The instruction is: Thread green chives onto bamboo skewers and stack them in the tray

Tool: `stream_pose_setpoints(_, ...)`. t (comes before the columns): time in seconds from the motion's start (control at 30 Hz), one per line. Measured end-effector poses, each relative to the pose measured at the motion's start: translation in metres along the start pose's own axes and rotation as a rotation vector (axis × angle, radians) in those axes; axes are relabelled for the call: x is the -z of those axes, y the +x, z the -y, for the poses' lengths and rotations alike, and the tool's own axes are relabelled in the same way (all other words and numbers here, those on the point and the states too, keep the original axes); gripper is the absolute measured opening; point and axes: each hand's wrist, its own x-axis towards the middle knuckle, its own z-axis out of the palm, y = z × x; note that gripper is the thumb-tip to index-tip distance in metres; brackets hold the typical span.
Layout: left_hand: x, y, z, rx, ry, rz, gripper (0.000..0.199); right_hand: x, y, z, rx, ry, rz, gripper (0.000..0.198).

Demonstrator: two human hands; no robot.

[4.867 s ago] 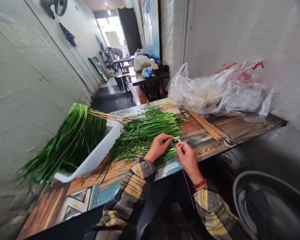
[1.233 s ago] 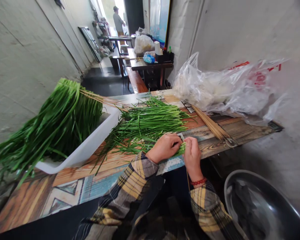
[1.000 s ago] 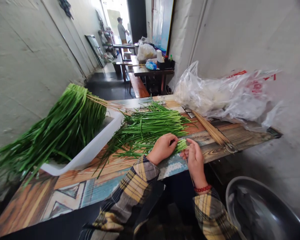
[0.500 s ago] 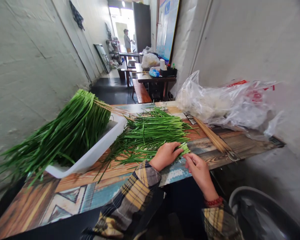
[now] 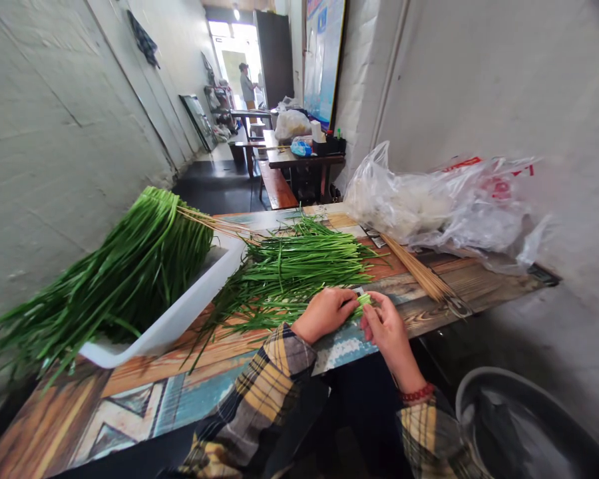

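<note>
My left hand (image 5: 326, 313) is closed round a small bunch of garlic chives (image 5: 364, 300), near its pale cut ends. At those ends my right hand (image 5: 387, 327) has its fingers curled in, pinching the stalks; whether a skewer is between the fingers I cannot make out. The bunch's leaves trail leftward on the table under my left forearm. Just beyond my hands lies a loose pile of chives (image 5: 319, 261), cut ends to the right. To the left, a thick stack of chives (image 5: 124, 266), with thin skewers (image 5: 219, 223) sticking out, rests in a white tray (image 5: 180, 322).
Bamboo skewers (image 5: 419, 267) lie right of the pile, beside clear plastic bags (image 5: 444, 203) against the wall. A grey tub (image 5: 524, 426) stands below the table's right edge. Farther off are another table (image 5: 304, 158), a bench (image 5: 278, 186) and a person (image 5: 247, 85) near the doorway.
My right hand has shifted slightly up and left, its fingers now closer round the cut ends. My left hand stays on the bunch. The whole view has shifted a little.
</note>
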Motion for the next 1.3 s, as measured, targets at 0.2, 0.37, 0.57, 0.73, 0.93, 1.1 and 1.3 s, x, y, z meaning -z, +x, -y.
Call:
stream_pose_setpoints(0.2, 0.0, 0.001, 0.0, 0.002, -0.046, 0.036, 0.025, -0.007, 0.005, 0.003, 0.024, -0.163, -0.068, 0.043)
stream_pose_setpoints(0.37, -0.001, 0.002, -0.001, 0.018, -0.044, 0.041, 0.024, -0.009, 0.003, 0.003, 0.046, -0.226, -0.107, 0.038)
stream_pose_setpoints(0.57, -0.001, 0.008, 0.004, 0.015, -0.065, -0.048, 0.021, -0.011, 0.003, 0.003, 0.041, -0.193, -0.135, 0.036)
stream_pose_setpoints(0.73, 0.009, 0.026, 0.018, 0.054, 0.181, -0.279, 0.018, -0.011, 0.005, 0.004, 0.068, -0.19, -0.13, 0.033)
stream_pose_setpoints(0.93, 0.009, 0.04, 0.026, 0.036, 0.501, -0.225, 0.015, -0.013, 0.005, 0.004, 0.089, -0.205, -0.149, 0.03)
stream_pose_setpoints(1.1, 0.008, 0.039, 0.024, 0.075, 0.63, -0.149, 0.013, -0.012, 0.004, 0.005, 0.096, -0.212, -0.154, 0.029)
stream_pose_setpoints(1.3, 0.007, 0.038, 0.023, 0.056, 0.668, -0.145, 0.02, -0.012, 0.003, 0.005, 0.095, -0.212, -0.159, 0.03)
